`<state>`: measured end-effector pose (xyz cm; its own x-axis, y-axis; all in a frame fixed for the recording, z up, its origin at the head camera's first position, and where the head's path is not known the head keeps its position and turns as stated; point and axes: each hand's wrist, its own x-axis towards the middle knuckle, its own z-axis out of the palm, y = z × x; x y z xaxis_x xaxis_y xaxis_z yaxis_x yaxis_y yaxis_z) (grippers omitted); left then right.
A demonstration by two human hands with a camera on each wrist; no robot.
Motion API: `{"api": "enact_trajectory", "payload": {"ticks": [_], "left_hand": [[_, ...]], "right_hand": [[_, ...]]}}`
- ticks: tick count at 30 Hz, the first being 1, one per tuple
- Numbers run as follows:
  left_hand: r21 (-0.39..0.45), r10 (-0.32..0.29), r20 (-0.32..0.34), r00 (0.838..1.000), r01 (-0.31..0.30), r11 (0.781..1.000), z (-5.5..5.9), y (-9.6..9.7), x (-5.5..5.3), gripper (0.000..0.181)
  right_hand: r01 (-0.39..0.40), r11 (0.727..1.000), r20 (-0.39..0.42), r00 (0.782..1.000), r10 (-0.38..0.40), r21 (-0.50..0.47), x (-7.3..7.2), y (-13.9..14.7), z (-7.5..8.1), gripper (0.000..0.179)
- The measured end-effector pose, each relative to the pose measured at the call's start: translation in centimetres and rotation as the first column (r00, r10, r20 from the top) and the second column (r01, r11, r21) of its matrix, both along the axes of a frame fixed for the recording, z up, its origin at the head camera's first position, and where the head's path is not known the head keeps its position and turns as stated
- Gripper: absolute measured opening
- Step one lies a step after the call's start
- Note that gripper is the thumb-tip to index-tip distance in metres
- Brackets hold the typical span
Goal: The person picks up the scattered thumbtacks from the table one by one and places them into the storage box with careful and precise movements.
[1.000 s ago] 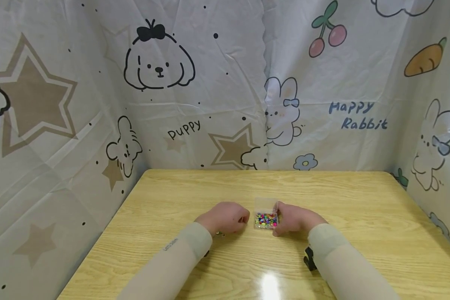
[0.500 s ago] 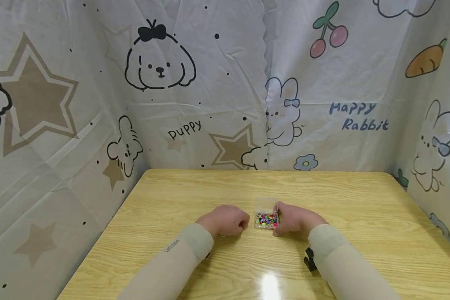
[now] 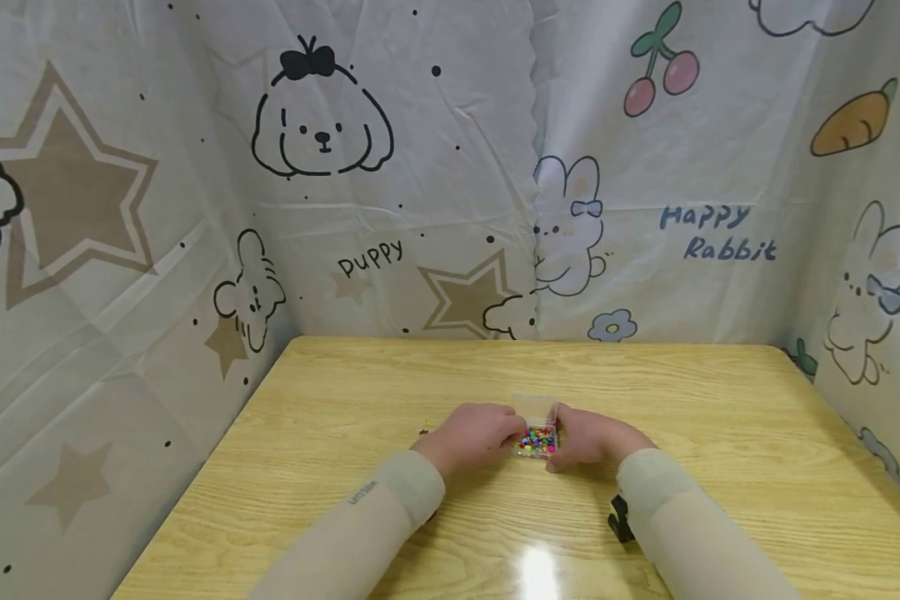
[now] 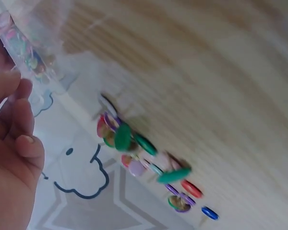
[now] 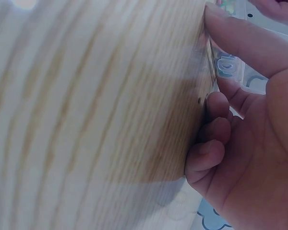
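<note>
A small clear plastic box (image 3: 534, 454) full of colourful thumbtacks (image 3: 537, 439) stands on the table, its lid raised at the back. My right hand (image 3: 588, 437) grips the box's right side between thumb and fingers. At the left side of the box is my left hand (image 3: 480, 435), fingers bent and their tips at its opening. Whether those tips pinch a tack is hidden. In the left wrist view, several loose thumbtacks (image 4: 145, 144) with round green, red, purple and blue heads lie on the table beside my left hand.
The wooden table (image 3: 682, 392) has a light grain and a glare spot near its front. Printed white curtains (image 3: 420, 192) hang behind and at both sides. A black strap piece (image 3: 619, 518) shows under my right cuff.
My left hand has moved right, from beside the box to its opening. A small part of the loose tacks now shows left of that hand. The right hand and box stay put.
</note>
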<state>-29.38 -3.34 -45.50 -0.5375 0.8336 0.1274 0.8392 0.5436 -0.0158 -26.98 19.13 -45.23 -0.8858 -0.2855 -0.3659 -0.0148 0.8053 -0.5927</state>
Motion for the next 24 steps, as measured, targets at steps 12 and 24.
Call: {"api": "enact_trajectory", "payload": {"ticks": [12,24], "left_hand": [[-0.062,0.033,0.031,0.999,-0.031,0.998,0.5,0.4,0.3,0.012],[-0.061,0.124,0.114,0.986,-0.117,0.991,2.0,-2.2,-0.5,0.017]], "right_hand": [[-0.008,1.0,-0.004,1.0,0.008,-0.006,0.2,0.0,0.3,0.056],[0.009,1.0,0.015,1.0,-0.009,-0.003,0.2,0.1,0.2,0.058]]}}
